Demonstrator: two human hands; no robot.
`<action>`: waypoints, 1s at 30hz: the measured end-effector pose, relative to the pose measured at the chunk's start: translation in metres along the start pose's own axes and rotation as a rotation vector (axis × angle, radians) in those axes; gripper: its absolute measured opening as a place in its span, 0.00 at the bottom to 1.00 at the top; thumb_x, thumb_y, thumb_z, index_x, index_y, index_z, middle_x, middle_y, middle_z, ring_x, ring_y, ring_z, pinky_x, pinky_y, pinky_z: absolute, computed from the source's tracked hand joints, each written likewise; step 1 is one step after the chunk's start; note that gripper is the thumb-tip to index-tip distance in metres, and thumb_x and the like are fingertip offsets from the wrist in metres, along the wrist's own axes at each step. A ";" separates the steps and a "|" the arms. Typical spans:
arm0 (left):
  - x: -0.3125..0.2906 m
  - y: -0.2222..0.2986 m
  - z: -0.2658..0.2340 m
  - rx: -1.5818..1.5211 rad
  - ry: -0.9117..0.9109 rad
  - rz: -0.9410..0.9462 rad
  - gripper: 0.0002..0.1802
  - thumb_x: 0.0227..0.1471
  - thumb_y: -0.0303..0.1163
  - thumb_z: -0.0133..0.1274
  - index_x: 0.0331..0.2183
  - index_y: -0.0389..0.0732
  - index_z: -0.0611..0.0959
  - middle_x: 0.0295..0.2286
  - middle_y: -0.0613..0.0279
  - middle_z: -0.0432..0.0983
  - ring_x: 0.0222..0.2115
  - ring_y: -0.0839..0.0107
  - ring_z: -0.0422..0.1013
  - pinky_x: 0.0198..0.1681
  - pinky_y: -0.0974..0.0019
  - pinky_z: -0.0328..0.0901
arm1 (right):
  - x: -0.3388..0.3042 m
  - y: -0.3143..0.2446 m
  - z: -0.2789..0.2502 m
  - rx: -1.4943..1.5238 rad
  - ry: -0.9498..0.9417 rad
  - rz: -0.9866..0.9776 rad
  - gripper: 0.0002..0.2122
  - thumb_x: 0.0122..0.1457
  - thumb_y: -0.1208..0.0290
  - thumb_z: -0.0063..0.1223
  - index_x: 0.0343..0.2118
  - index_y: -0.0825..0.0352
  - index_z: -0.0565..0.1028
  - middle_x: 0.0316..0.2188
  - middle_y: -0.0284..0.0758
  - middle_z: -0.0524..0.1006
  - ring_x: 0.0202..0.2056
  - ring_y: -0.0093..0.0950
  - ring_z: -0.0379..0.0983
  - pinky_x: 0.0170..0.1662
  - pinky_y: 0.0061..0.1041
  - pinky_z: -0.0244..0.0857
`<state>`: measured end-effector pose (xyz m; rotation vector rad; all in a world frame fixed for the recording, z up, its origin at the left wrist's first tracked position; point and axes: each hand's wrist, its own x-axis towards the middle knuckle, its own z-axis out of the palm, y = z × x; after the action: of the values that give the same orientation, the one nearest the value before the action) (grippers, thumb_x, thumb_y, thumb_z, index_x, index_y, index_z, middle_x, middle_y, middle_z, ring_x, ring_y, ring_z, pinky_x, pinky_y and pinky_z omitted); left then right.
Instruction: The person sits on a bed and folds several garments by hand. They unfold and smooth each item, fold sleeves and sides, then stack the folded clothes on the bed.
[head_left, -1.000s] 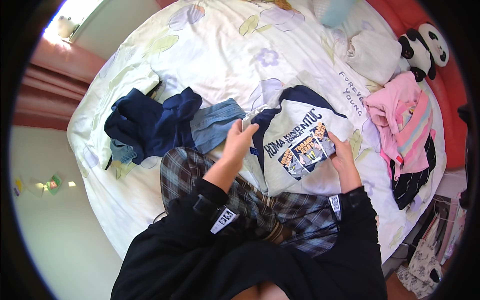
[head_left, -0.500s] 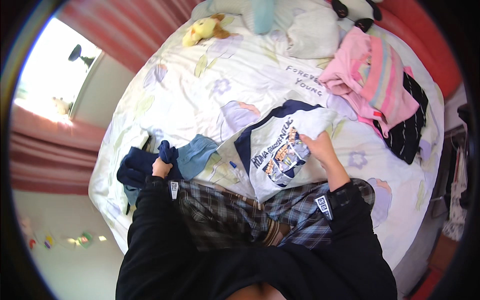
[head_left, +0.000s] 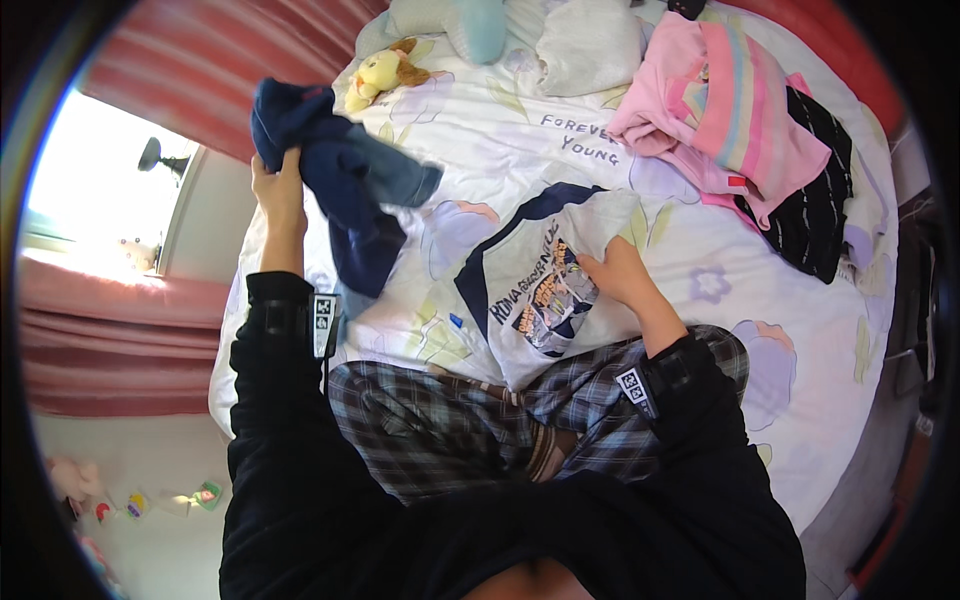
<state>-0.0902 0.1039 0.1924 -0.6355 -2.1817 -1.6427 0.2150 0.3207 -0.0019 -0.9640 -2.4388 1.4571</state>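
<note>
My left hand (head_left: 278, 190) is raised over the left side of the bed, its fingers closed round a dark navy garment (head_left: 350, 200). The cloth hangs in folds, with a faded blue part at its right end; its exact kind does not show. In front of my crossed legs lies a light grey shirt (head_left: 590, 215) with navy shoulders and a cartoon print on its front. My right hand (head_left: 622, 272) grips the shirt's right side, thumb on top and the other fingers mostly hidden. A small blue piece (head_left: 456, 320) lies just left of the shirt.
Pink striped clothing (head_left: 680, 110) rests over a black garment (head_left: 815, 190) at the right. Farther back are a white folded cloth (head_left: 590, 45), a yellow plush toy (head_left: 378, 78) and a pale blue cushion (head_left: 475, 30). A pink curtain (head_left: 220, 60) hangs beside the bed's left edge.
My left hand has lifted the navy garment off the bed, up and away from me. My right hand stays on the grey shirt. The whole view has shifted slightly.
</note>
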 end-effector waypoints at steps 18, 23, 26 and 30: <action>-0.277 -0.099 0.012 0.086 -0.387 -1.490 0.34 0.36 0.49 0.60 0.44 0.43 0.69 0.40 0.59 0.64 0.42 0.64 0.60 0.42 0.51 0.56 | 0.026 0.015 0.001 0.932 0.181 0.185 0.24 0.47 0.71 0.56 0.47 0.69 0.61 0.39 0.39 0.71 0.39 0.28 0.70 0.39 0.25 0.65; -0.316 -0.099 0.014 -0.180 -0.369 -1.573 0.20 0.40 0.46 0.59 0.31 0.45 0.73 0.21 0.72 0.63 0.25 0.76 0.60 0.37 0.63 0.58 | 0.037 0.031 -0.020 0.620 0.442 0.307 0.38 0.37 0.70 0.64 0.50 0.74 0.54 0.43 0.48 0.67 0.43 0.34 0.67 0.43 0.26 0.63; -0.328 -0.100 0.016 -0.089 -0.429 -1.565 0.21 0.42 0.42 0.59 0.36 0.42 0.74 0.26 0.67 0.69 0.30 0.73 0.66 0.35 0.64 0.63 | 0.042 0.044 -0.024 0.368 0.437 0.276 0.42 0.35 0.69 0.66 0.52 0.74 0.50 0.45 0.51 0.65 0.45 0.37 0.66 0.45 0.27 0.62; -0.338 -0.100 0.019 -0.319 -0.483 -1.515 0.24 0.44 0.36 0.58 0.42 0.38 0.71 0.37 0.59 0.72 0.35 0.66 0.70 0.35 0.61 0.66 | 0.050 0.062 -0.026 0.187 0.344 0.295 0.37 0.34 0.69 0.66 0.49 0.73 0.60 0.43 0.48 0.69 0.43 0.36 0.69 0.43 0.28 0.63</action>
<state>0.1414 0.0489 -0.0679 1.0146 -2.9677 -2.6818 0.2150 0.3892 -0.0497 -1.4387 -1.9453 1.4263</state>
